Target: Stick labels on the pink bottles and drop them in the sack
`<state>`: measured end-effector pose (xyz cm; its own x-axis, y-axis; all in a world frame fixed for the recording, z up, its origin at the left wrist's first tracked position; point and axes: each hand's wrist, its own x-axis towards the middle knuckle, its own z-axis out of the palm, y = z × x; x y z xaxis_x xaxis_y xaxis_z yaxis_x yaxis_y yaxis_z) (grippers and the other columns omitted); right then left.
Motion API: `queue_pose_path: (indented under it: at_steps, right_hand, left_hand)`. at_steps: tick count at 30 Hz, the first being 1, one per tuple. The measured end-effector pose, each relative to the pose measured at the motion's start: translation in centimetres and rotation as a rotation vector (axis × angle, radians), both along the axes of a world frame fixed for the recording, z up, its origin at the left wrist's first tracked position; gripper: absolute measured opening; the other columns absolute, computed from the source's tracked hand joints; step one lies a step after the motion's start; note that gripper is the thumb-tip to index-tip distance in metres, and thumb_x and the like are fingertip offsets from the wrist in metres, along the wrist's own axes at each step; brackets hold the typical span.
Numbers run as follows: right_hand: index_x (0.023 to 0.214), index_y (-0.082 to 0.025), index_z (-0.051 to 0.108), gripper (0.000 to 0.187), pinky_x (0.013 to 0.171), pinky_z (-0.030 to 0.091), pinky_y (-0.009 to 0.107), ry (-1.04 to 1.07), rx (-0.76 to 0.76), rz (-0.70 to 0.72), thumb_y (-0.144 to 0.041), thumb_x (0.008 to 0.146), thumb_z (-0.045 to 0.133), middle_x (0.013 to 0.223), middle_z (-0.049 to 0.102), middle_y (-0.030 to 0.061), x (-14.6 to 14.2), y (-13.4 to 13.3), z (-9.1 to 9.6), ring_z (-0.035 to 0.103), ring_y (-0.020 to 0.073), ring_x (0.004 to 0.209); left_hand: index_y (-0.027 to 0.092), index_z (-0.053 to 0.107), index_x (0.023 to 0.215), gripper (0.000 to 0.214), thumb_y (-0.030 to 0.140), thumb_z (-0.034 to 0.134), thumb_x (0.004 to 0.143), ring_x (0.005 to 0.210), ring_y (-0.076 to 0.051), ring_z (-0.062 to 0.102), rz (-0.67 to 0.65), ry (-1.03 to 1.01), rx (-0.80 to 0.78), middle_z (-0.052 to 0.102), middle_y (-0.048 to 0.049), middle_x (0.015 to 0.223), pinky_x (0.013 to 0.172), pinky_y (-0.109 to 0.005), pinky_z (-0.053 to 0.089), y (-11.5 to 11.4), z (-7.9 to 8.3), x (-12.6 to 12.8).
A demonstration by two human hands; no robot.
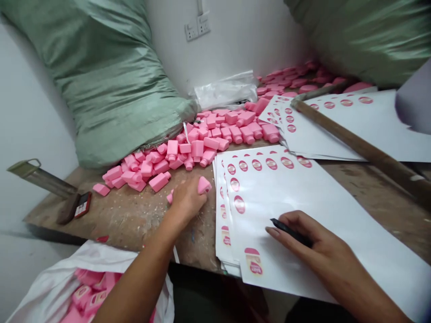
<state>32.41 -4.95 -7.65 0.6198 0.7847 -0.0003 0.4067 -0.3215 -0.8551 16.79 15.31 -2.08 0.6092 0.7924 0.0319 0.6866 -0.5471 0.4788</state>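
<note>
My left hand [190,197] is closed around a small pink plastic bottle [204,185] above the table, beside the sticker sheets. A bit of pink shows on the far side of that hand; whether it belongs to the same bottle I cannot tell. In my right hand [313,242] is a slim black pen-like tool [290,231], its pointed tip facing left over the top sheet of stickers [289,193]. Oval pink stickers run along that sheet's far and left edges, and a larger label [253,261] sits at its near left corner.
Pink bottles [197,148] lie heaped behind my left hand. A wooden stick [353,139] rests across more sheets [380,116] at right. A white sack [111,255] of labelled bottles stands at lower left, near a red calculator-like device [83,204]. Green sacks [117,80] loom behind.
</note>
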Motion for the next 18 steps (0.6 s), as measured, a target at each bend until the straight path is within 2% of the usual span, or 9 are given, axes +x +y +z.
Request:
queue_pose_path:
  at_steps: [2, 5, 8, 10, 14, 16, 18]
  right_hand:
    - [0.079, -0.024, 0.059, 0.040, 0.060, 0.048, 0.030, 0.002, -0.034, 0.015, -0.063, 0.073, 0.063, 0.076, 0.065, 0.0019, 0.2, -0.2, -0.2, 0.061, 0.0209, 0.069]
    - [0.081, -0.025, 0.060, 0.039, 0.060, 0.049, 0.031, 0.002, -0.058, 0.031, -0.063, 0.073, 0.063, 0.078, 0.066, 0.0021, 0.4, -0.4, -0.4, 0.063, 0.0226, 0.073]
    - [0.080, -0.025, 0.060, 0.038, 0.061, 0.049, 0.032, 0.009, -0.048, 0.027, -0.062, 0.072, 0.064, 0.080, 0.067, 0.0029, 0.4, -0.3, -0.3, 0.064, 0.0241, 0.075]
    - [0.078, -0.025, 0.060, 0.038, 0.061, 0.049, 0.033, 0.006, -0.041, 0.019, -0.063, 0.071, 0.063, 0.077, 0.067, 0.0031, 0.4, -0.1, 0.1, 0.063, 0.0236, 0.071]
    - [0.079, -0.025, 0.060, 0.038, 0.057, 0.046, 0.033, -0.050, -0.070, 0.051, -0.062, 0.077, 0.055, 0.072, 0.066, 0.0030, -0.1, 0.1, 1.5, 0.060, 0.0217, 0.065]
    - [0.083, -0.025, 0.061, 0.034, 0.056, 0.044, 0.033, -0.104, -0.126, 0.124, -0.056, 0.084, 0.046, 0.070, 0.066, 0.0030, -0.7, -0.1, 2.0, 0.059, 0.0215, 0.062]
    - [0.085, -0.026, 0.063, 0.031, 0.056, 0.042, 0.034, -0.183, -0.190, 0.213, -0.048, 0.087, 0.041, 0.068, 0.066, 0.0029, -1.4, -0.5, 2.2, 0.058, 0.0222, 0.061]
  left_hand:
    - [0.020, 0.064, 0.086, 0.018, 0.018, 0.063, 0.068, 0.093, -0.034, 0.059, -0.054, 0.079, 0.011, 0.066, -0.0112, 0.088, 0.086, -0.046, 0.040, -0.3, 0.1, -1.2]
    - [0.022, 0.065, 0.093, 0.028, 0.030, 0.071, 0.067, 0.092, -0.031, 0.060, -0.096, 0.127, 0.036, 0.068, -0.0089, 0.094, 0.083, -0.040, 0.043, -0.7, 0.1, -3.1]
    - [0.019, 0.061, 0.107, 0.034, 0.043, 0.058, 0.082, 0.104, -0.028, 0.058, -0.001, 0.115, 0.121, 0.065, -0.0117, 0.110, 0.090, -0.039, 0.042, 0.5, -0.2, -3.9]
    - [0.016, 0.057, 0.115, 0.035, 0.038, 0.048, 0.089, 0.116, -0.028, 0.052, 0.081, 0.113, 0.177, 0.060, -0.0152, 0.122, 0.098, -0.042, 0.038, 2.2, -0.8, -4.1]
    - [0.016, 0.054, 0.123, 0.042, 0.029, 0.057, 0.082, 0.118, -0.032, 0.054, 0.112, 0.158, 0.136, 0.060, -0.0164, 0.126, 0.099, -0.046, 0.039, 5.3, -1.9, -4.7]
    - [0.016, 0.054, 0.123, 0.045, 0.028, 0.060, 0.079, 0.117, -0.034, 0.055, 0.112, 0.165, 0.115, 0.061, -0.0172, 0.125, 0.098, -0.048, 0.040, 5.6, -1.9, -4.9]
    - [0.015, 0.053, 0.123, 0.046, 0.029, 0.060, 0.079, 0.119, -0.035, 0.052, 0.136, 0.097, 0.149, 0.058, -0.0170, 0.127, 0.100, -0.050, 0.038, 4.4, -1.2, -4.9]
